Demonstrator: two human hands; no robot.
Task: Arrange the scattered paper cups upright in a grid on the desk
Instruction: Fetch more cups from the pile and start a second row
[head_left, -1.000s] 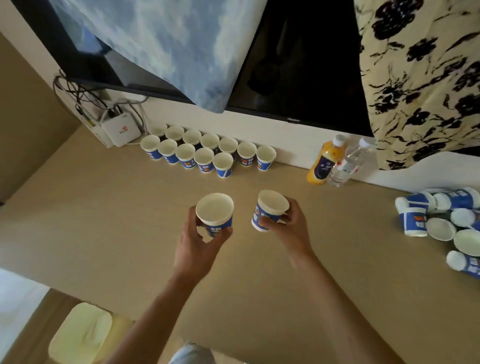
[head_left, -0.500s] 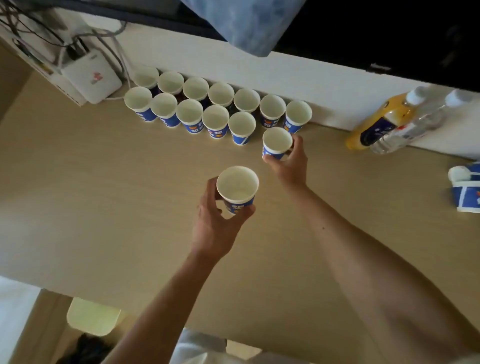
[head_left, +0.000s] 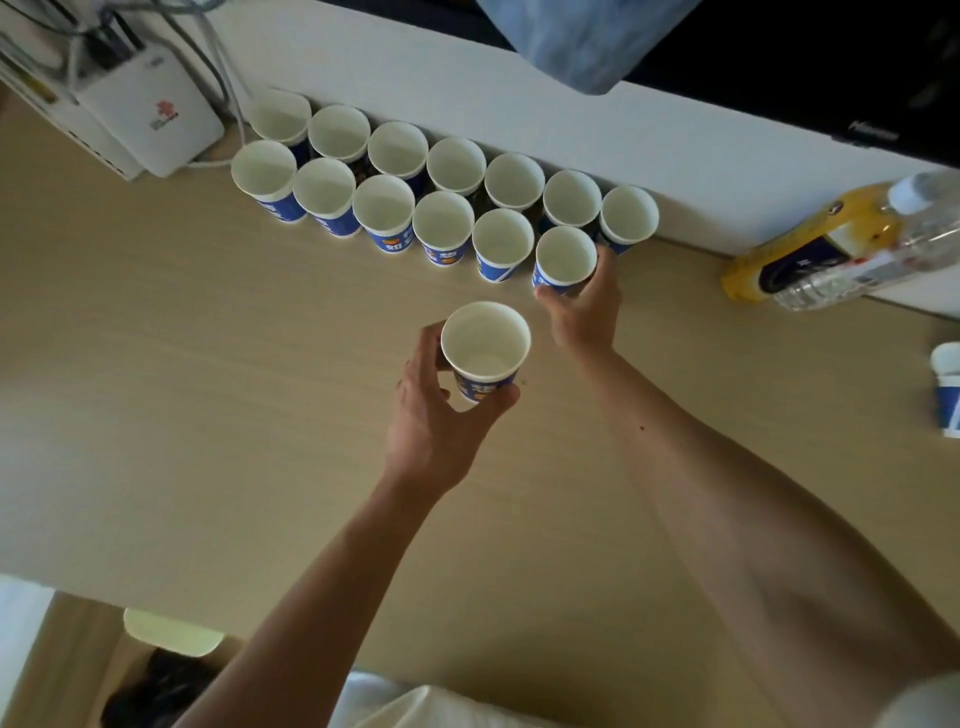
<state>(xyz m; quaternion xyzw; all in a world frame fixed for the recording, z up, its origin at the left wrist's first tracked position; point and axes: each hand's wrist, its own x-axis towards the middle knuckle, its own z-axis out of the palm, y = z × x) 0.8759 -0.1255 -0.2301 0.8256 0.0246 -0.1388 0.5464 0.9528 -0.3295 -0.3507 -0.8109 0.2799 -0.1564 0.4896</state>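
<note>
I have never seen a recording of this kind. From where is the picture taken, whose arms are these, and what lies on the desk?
There is no machine here: a person works with bare hands. The camera sits on the person's head and looks down, so both arms enter from below. The left hand holds a first cup upright over the desk. The right hand grips a second cup at the end of the front row. Two rows of cups stand upright by the wall. A white box with cables is at the left. An orange bottle and a clear bottle are at the right. A last cup shows at the right edge, partly cut off.
</note>
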